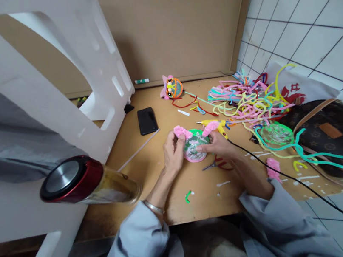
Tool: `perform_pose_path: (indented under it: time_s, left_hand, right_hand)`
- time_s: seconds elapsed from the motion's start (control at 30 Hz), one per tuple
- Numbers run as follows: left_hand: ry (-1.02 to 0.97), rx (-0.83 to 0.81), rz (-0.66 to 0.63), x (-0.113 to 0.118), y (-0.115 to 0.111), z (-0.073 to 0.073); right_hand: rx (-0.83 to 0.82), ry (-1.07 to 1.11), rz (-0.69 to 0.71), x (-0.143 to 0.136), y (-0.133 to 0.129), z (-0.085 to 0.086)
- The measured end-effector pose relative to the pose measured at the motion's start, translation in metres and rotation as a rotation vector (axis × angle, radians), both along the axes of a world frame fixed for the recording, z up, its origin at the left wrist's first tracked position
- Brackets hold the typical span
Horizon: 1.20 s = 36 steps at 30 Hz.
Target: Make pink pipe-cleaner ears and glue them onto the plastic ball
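Observation:
A round green disc (194, 143) with a pink lower rim and whitish streaks is held between my two hands over the table. My left hand (173, 150) grips its left side, fingers at a fluffy pink piece (182, 132) on the upper left. On the right, my right hand (219, 143) holds the disc, its thumb across the front, beside a second pink piece (210, 128). Just behind lies a yellow glue gun (212, 124) with a black cord. Scissors with red handles (223, 163) rest partly under my right hand.
A finished-looking round ornament (174, 87) and a black phone (147, 121) lie toward the back. Colourful fuzzy stems (247, 100) and a brown bag (336, 134) fill the right. A red-lidded bottle (89, 181) stands left, beside a white plastic panel (80, 34).

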<state>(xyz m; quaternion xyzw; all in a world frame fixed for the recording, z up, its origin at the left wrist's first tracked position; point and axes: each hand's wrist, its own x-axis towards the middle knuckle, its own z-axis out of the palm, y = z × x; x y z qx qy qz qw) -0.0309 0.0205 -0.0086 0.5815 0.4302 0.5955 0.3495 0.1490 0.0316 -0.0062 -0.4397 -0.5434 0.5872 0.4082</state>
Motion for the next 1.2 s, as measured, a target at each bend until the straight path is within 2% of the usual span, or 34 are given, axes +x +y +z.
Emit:
perform_pose_path:
  time_s: [0.43, 0.7, 0.87, 1.2]
  left_hand:
    - [-0.248, -0.018, -0.023, -0.0009, 0.0068, -0.0044]
    - [-0.15, -0.036, 0.023, -0.0025, 0.0066, 0.0008]
    - [-0.084, 0.018, 0.057, -0.005, 0.0089, 0.0006]
    - [-0.095, 0.025, 0.041, -0.0044, 0.0097, 0.0005]
  right_hand:
    - [0.013, -0.034, -0.046, 0.0001, 0.0002, -0.0035]
    - [-0.004, 0.007, -0.006, -0.0015, -0.001, -0.0015]
    - [0.013, -0.002, -0.011, -0.0011, -0.0007, -0.0019]
    - [0.004, 0.006, -0.014, -0.0003, -0.0002, -0.0016]
